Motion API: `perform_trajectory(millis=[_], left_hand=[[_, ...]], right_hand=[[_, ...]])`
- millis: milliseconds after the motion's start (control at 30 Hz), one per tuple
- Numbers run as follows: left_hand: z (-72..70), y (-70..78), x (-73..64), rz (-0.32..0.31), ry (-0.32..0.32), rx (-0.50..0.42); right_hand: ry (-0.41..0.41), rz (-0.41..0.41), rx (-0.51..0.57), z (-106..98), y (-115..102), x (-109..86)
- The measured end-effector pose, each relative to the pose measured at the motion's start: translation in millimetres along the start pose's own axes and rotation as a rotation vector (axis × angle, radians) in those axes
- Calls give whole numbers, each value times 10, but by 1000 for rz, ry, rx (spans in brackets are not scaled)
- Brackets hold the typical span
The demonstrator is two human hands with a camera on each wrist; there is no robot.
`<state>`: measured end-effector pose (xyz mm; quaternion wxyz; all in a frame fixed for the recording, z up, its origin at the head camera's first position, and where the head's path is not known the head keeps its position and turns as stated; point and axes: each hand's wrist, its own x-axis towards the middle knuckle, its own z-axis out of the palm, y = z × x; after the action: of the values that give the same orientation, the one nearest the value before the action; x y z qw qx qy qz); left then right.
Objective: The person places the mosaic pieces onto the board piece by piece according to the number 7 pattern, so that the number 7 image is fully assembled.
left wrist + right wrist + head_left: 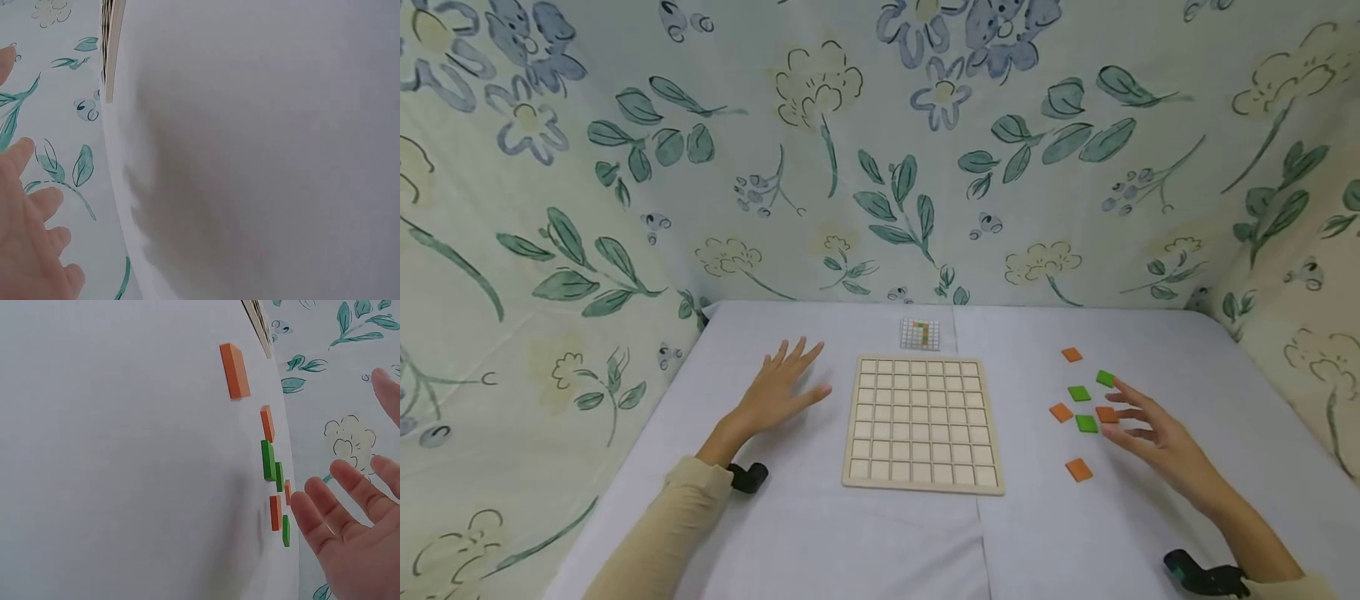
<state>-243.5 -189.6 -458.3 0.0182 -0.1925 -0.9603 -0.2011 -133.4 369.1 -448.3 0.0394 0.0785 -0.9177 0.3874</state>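
Note:
A wooden board [922, 423] with a grid of square cells lies flat on the table. Left of it, my left hand [780, 392] is spread above the cloth, thumb toward the board, holding nothing. On the right lie loose square tiles, several orange [1078, 470] and three green [1078, 392]. My right hand [1165, 440] hovers over their right side, fingers loosely bent and thumb apart. Its fingertips overlap an orange tile [1105, 414] and come close to a green tile [1105, 378] in the head view. The right wrist view shows the palm [369, 562] raised off the cloth, with nothing in it.
Behind the board lies a small gridded card [920, 333] with orange and green squares marked on it. A white cloth [820, 550] covers the table, with a fold running toward the front. Floral fabric [895, 208] hangs behind and at both sides.

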Motion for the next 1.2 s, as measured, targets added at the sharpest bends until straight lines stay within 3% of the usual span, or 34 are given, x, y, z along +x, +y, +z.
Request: perform_trajectory(millis=[233, 500, 700, 967, 1200], left_hand=[[86, 156, -10, 64, -47, -20], [162, 219, 0, 118, -135, -102], [222, 218, 31, 133, -186, -67], [249, 208, 29, 163, -233, 13], [247, 240, -18, 180, -258, 18]], right_hand=[[-74, 30, 62, 120, -15, -66], [-162, 19, 145, 226, 47, -88], [-211, 41, 166, 248, 80, -88], [-232, -15, 129, 238, 142, -78], [-238, -80, 87, 256, 191, -79]])
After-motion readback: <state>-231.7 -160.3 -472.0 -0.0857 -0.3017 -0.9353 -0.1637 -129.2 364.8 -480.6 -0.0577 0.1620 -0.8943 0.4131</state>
